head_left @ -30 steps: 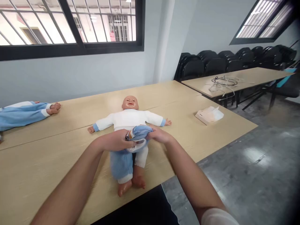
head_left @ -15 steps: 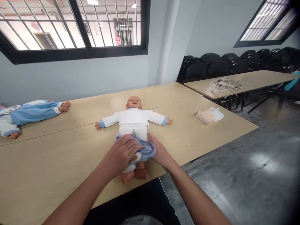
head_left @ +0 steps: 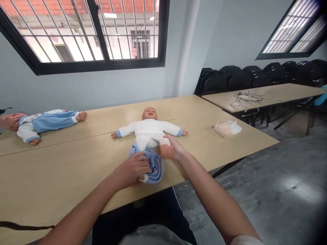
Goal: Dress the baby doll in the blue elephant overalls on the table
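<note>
A baby doll (head_left: 149, 126) lies face up on the table, its arms spread, in a white top with blue cuffs. Blue doll trousers (head_left: 155, 166) are bunched low around its leg on the left side. My left hand (head_left: 135, 168) is closed on the gathered cloth, fingers curled over it. On the right, my right hand (head_left: 173, 148) grips the doll's other leg near the foot; that leg is bent and out of the trousers. My palm and the trousers hide parts of the feet.
A second doll (head_left: 51, 122) in blue and white lies at the left of the table (head_left: 84, 170). An open tissue box (head_left: 227, 128) sits to the right. Tangled cables (head_left: 246, 98) lie on another table, with stacked black chairs (head_left: 240, 78) behind it.
The trousers have come down lower and off the leg on the right side. My right hand has gone from the cloth at the doll's hip to that leg, which is now bent up.
</note>
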`<act>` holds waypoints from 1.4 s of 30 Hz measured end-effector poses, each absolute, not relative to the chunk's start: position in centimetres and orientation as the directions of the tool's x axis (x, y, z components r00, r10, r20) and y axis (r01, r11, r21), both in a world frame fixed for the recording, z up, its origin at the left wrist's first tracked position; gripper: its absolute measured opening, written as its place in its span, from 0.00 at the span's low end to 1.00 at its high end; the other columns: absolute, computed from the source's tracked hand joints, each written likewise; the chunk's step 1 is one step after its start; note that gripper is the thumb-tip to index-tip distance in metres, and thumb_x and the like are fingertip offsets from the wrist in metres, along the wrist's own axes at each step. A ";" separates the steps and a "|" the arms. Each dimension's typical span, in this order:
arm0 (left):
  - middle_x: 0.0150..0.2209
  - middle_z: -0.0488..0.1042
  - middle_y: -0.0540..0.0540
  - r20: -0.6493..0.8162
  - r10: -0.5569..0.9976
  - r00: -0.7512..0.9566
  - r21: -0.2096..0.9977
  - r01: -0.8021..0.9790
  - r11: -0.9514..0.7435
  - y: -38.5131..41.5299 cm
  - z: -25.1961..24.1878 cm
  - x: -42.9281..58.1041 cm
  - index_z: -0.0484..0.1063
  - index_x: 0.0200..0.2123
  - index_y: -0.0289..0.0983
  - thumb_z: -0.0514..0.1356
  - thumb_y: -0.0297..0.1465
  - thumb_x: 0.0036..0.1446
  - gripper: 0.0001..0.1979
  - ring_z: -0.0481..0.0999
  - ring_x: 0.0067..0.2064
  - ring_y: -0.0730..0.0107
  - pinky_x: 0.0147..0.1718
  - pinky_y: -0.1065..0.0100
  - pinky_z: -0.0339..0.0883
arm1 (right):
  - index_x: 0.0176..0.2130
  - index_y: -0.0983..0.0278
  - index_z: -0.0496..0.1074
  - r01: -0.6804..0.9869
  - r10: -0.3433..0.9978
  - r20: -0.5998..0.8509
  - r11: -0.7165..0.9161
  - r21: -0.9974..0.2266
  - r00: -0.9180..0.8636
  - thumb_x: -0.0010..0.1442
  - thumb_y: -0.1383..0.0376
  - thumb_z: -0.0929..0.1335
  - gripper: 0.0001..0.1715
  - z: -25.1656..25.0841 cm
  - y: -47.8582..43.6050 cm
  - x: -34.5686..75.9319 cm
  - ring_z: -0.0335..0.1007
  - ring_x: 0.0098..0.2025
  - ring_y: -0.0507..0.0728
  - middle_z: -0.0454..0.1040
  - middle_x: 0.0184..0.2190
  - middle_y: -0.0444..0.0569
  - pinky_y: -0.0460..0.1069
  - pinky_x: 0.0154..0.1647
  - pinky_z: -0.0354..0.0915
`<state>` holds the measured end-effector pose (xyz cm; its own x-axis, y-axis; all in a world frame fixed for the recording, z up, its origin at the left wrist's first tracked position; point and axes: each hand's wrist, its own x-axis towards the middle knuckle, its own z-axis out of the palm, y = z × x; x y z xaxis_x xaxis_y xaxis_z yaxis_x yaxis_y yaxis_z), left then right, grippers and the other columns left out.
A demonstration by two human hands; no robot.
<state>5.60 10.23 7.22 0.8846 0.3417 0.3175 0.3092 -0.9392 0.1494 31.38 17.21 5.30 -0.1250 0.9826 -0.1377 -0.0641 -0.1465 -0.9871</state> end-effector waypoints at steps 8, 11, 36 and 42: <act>0.56 0.69 0.33 0.700 0.705 0.115 0.383 0.772 -0.507 7.3 2.9 6.9 0.65 0.55 0.38 0.70 0.29 0.43 0.34 0.67 0.58 0.39 0.59 0.34 0.60 | 0.63 0.64 0.66 0.037 0.926 -0.029 -0.046 -0.998 0.376 0.56 0.61 0.69 0.37 2.7 14.3 26.9 0.68 0.64 0.63 0.70 0.65 0.56 0.56 0.67 0.65; 0.47 0.68 0.40 0.580 0.801 -0.148 0.629 0.707 -0.324 5.9 1.8 7.8 0.62 0.43 0.41 0.65 0.26 0.43 0.23 0.70 0.49 0.48 0.50 0.44 0.68 | 0.63 0.64 0.66 0.066 0.907 -0.005 -0.036 -0.997 0.421 0.57 0.61 0.69 0.36 2.5 14.2 26.8 0.67 0.65 0.63 0.70 0.65 0.57 0.56 0.69 0.62; 0.63 0.74 0.37 0.580 0.814 0.042 0.681 0.524 -0.512 4.2 1.8 10.0 0.63 0.63 0.42 0.64 0.26 0.59 0.29 0.75 0.64 0.51 0.60 0.48 0.74 | 0.65 0.63 0.59 -0.150 0.905 -0.153 -0.101 -0.984 0.396 0.55 0.60 0.68 0.40 3.5 12.5 24.9 0.74 0.58 0.65 0.72 0.60 0.60 0.58 0.60 0.72; 0.62 0.75 0.36 0.441 0.897 -0.012 0.844 0.346 -0.410 5.1 2.4 10.4 0.61 0.62 0.41 0.66 0.32 0.60 0.29 0.77 0.62 0.51 0.58 0.51 0.75 | 0.58 0.60 0.64 -0.307 0.979 -0.147 -0.098 -0.947 0.141 0.57 0.55 0.66 0.31 2.9 12.0 24.8 0.80 0.44 0.60 0.80 0.44 0.51 0.54 0.46 0.78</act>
<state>10.44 5.05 2.44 -0.0118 0.8973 0.4413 0.3463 -0.4103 0.8436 24.80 11.95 2.87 0.1414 0.9790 -0.1469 -0.3073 -0.0976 -0.9466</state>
